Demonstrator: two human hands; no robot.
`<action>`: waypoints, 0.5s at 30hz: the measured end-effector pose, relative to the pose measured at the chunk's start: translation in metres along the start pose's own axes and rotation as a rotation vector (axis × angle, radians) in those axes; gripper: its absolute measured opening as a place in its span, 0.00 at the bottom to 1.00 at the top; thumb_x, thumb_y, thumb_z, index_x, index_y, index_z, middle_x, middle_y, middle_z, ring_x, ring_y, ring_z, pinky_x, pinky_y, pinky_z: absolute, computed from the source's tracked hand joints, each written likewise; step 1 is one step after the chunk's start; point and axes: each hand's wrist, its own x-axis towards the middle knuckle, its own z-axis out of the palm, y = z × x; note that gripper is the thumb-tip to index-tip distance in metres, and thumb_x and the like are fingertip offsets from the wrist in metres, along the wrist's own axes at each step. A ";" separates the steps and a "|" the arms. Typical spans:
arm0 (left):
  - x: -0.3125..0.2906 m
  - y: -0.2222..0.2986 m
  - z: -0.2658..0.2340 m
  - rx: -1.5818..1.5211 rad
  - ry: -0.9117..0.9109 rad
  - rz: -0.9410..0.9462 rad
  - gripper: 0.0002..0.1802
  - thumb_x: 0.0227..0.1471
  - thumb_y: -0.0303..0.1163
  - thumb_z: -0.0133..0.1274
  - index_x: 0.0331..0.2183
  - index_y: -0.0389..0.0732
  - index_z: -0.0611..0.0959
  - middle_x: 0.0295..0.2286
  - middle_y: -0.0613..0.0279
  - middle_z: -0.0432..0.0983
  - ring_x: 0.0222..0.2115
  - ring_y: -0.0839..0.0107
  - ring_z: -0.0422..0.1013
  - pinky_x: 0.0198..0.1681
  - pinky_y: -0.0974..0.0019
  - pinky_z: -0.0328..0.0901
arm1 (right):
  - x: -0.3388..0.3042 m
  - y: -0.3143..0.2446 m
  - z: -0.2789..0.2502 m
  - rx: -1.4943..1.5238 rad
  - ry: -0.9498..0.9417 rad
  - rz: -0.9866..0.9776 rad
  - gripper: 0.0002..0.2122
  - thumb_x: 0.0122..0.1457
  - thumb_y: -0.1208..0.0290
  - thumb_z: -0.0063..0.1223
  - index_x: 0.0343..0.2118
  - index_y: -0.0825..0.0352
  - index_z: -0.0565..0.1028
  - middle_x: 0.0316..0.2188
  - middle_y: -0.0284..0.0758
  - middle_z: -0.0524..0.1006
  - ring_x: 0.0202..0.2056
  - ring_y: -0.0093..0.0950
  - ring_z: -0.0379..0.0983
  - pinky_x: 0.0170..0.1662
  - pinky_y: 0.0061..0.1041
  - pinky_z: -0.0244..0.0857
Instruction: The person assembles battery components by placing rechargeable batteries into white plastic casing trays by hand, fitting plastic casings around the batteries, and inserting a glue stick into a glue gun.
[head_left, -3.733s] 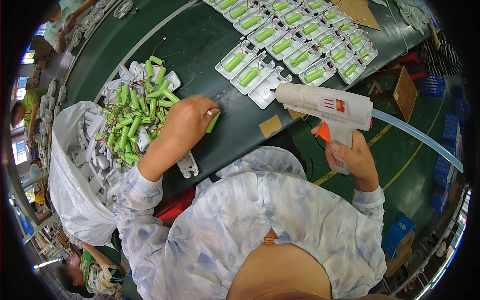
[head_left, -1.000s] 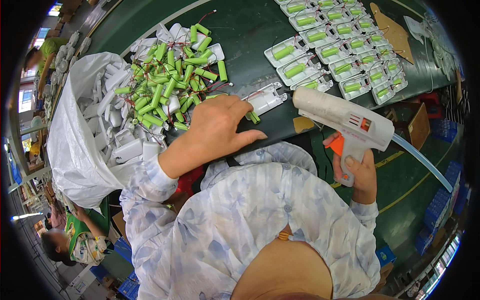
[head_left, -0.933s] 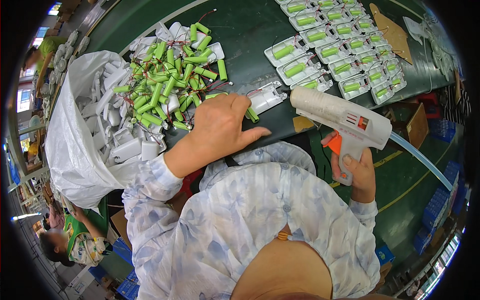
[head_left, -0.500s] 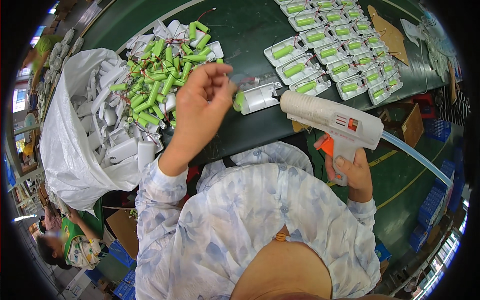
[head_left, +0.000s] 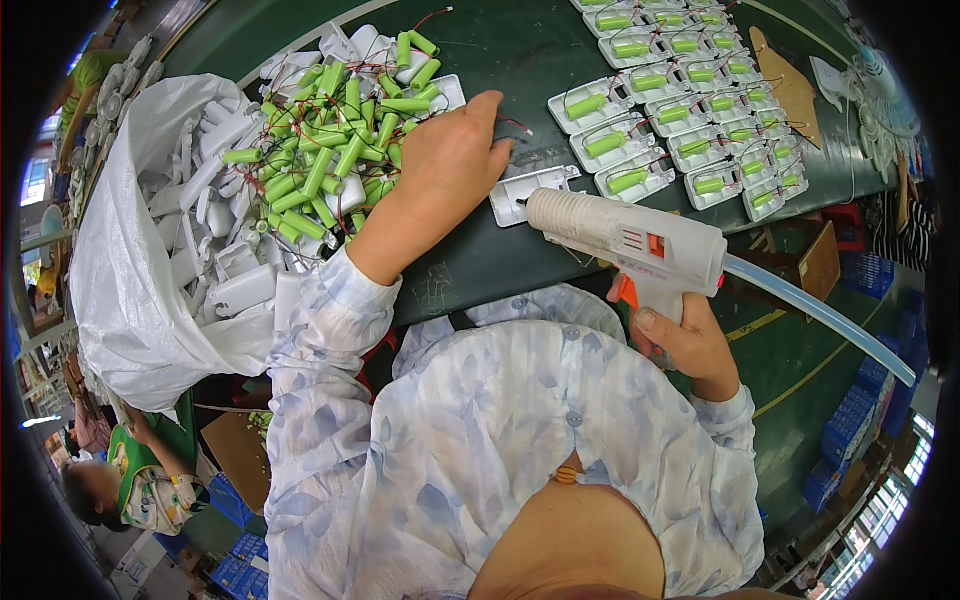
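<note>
Over the head camera I find the open white casing point(head_left: 510, 208) lying on the dark green tabletop point(head_left: 470, 270), and I place everything else by it. The nozzle of the glue gun point(head_left: 630, 238) overlaps the casing's right part in my view; I cannot tell whether they touch. The gun's body lies to the casing's right, its orange trigger point(head_left: 628, 291) on the near side. My right hand point(head_left: 685, 345), to the right and nearer, has its grip wrapped around the gun's handle. A pale blue glue stick point(head_left: 820, 313) trails from the gun's rear, farther right.

My left hand point(head_left: 445, 165) is just left of the casing, fingers curled; I cannot tell how narrow that grip is or what it holds. A red wire point(head_left: 515, 124) shows past its fingertips, beyond the casing. Left of the casing lies the pile of green cylinders point(head_left: 348, 156); farther left is a white sack point(head_left: 130, 260) of white plastic parts point(head_left: 245, 290). Beyond and right of it stand rows of filled casings point(head_left: 605, 148), then brown cardboard point(head_left: 785, 90).
</note>
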 end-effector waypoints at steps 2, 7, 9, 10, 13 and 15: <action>0.001 -0.005 0.007 0.064 0.157 0.170 0.17 0.47 0.32 0.60 0.42 0.40 0.81 0.26 0.58 0.79 0.26 0.56 0.76 0.29 0.57 0.70 | 0.001 0.003 0.000 -0.030 0.017 -0.013 0.25 0.59 0.68 0.51 0.57 0.73 0.61 0.42 0.40 0.73 0.21 0.19 0.67 0.23 0.18 0.59; 0.006 -0.012 0.009 0.152 0.234 0.214 0.12 0.47 0.32 0.61 0.37 0.41 0.84 0.26 0.58 0.78 0.26 0.56 0.76 0.29 0.57 0.70 | -0.004 0.004 -0.007 -0.077 0.009 0.039 0.23 0.59 0.66 0.52 0.54 0.74 0.64 0.39 0.38 0.73 0.21 0.19 0.67 0.23 0.18 0.59; 0.008 -0.012 0.008 0.155 0.263 0.234 0.11 0.47 0.31 0.61 0.36 0.41 0.84 0.26 0.58 0.77 0.26 0.56 0.76 0.29 0.57 0.70 | -0.006 0.003 -0.007 -0.058 0.032 0.043 0.23 0.59 0.66 0.52 0.53 0.74 0.64 0.39 0.38 0.73 0.20 0.19 0.67 0.23 0.18 0.59; 0.009 -0.012 0.008 0.149 0.261 0.207 0.10 0.47 0.31 0.61 0.35 0.41 0.84 0.26 0.58 0.77 0.27 0.57 0.76 0.29 0.58 0.70 | -0.007 0.003 -0.007 -0.039 0.050 0.047 0.23 0.59 0.66 0.52 0.53 0.74 0.64 0.39 0.38 0.73 0.20 0.19 0.67 0.23 0.18 0.59; 0.011 -0.014 0.007 0.111 0.241 0.174 0.08 0.47 0.31 0.61 0.32 0.41 0.85 0.26 0.57 0.76 0.28 0.56 0.76 0.29 0.58 0.70 | -0.009 0.004 -0.010 -0.016 0.025 0.045 0.18 0.60 0.67 0.52 0.50 0.72 0.68 0.33 0.32 0.72 0.22 0.17 0.67 0.25 0.18 0.61; 0.013 -0.017 0.008 0.086 0.227 0.167 0.07 0.47 0.31 0.61 0.31 0.41 0.85 0.27 0.57 0.77 0.28 0.56 0.76 0.29 0.58 0.70 | -0.008 0.006 -0.010 -0.016 0.026 0.022 0.20 0.60 0.66 0.53 0.52 0.72 0.67 0.35 0.34 0.74 0.22 0.17 0.67 0.25 0.18 0.62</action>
